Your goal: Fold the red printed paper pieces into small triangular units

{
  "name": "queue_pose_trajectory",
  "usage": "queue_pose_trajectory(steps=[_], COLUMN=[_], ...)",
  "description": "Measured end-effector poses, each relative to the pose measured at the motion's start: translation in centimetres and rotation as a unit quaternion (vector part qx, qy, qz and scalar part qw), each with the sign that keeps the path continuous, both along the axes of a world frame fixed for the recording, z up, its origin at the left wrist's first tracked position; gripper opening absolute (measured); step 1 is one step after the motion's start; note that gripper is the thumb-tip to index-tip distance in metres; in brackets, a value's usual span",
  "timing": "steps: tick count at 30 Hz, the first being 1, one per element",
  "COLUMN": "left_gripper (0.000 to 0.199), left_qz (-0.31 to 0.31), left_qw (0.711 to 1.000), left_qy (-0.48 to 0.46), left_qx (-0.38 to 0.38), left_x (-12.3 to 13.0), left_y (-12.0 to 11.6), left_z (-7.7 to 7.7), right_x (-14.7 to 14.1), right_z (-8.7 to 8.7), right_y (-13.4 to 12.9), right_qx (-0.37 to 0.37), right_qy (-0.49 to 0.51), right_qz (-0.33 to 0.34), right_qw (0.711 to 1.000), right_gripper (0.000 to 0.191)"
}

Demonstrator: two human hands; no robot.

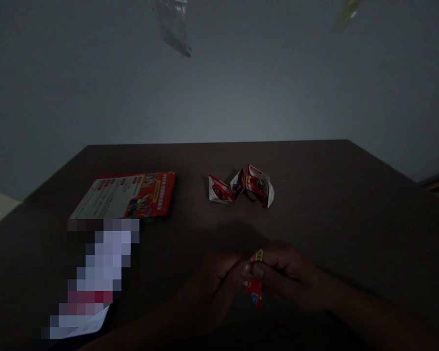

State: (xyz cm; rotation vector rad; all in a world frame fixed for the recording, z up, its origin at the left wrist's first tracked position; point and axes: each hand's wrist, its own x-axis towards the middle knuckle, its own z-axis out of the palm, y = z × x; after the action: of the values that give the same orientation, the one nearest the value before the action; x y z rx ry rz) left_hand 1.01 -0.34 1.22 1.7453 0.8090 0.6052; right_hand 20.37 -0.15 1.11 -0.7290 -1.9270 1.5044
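Near the table's front, a small red and yellow folded paper [254,288] is pinched between my two hands. My left hand [219,280] grips its left side with thumb and fingers closed. From the right, my right hand [290,273] holds it too, the two thumbs nearly touching. Beyond the hands, several red and white folded paper shapes [258,185] stand in a zigzag on the table; whether they are joined is unclear.
On the brown table [314,195], a stack of red and white printed sheets or booklets [153,195] lies at the left. A blurred-out bright object [106,268] is nearer. Behind is a grey wall [241,87] with a clear plastic bag [173,24].
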Motion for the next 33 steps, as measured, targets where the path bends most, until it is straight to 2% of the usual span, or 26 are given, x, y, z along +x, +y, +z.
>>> queue_pose_trajectory(steps=[6, 11, 13, 17, 23, 29, 33], left_gripper=[0.039, 0.038, 0.038, 0.038, 0.037, 0.038, 0.038], left_qz=[0.045, 0.041, 0.033, 0.042, 0.048, 0.071, 0.096], left_qw=[0.998, 0.999, 0.999, 0.999, 0.999, 0.997, 0.995], left_qy=[0.01, -0.013, -0.021, -0.015, -0.02, -0.012, -0.013], left_qx=[0.04, -0.008, -0.016, -0.022, -0.011, -0.012, -0.01], left_x=[0.3, 0.3, 0.2, 0.1, 0.2, 0.2, 0.1], left_y=[0.0, 0.0, 0.1, 0.1, 0.2, 0.1, 0.0], left_z=[0.2, -0.3, -0.4, -0.3, -0.2, -0.7, -0.8], right_x=[-0.5, -0.6, -0.6, -0.6, -0.7, -0.8, -0.9], right_z=[0.5, 0.9, 0.8, 0.4, 0.2, 0.5, 0.7], right_y=[0.4, 0.3, 0.3, 0.3, 0.1, 0.0, -0.1], right_qx=[-0.024, 0.011, 0.002, -0.048, -0.007, -0.024, -0.031], right_qy=[0.034, 0.02, 0.03, 0.045, 0.012, 0.037, 0.023], right_qz=[0.034, 0.017, 0.013, 0.027, 0.016, 0.02, 0.024], right_qw=[0.999, 1.0, 0.999, 0.997, 1.0, 0.999, 0.999], right_gripper=[0.026, 0.023, 0.023, 0.024, 0.022, 0.014, 0.019])
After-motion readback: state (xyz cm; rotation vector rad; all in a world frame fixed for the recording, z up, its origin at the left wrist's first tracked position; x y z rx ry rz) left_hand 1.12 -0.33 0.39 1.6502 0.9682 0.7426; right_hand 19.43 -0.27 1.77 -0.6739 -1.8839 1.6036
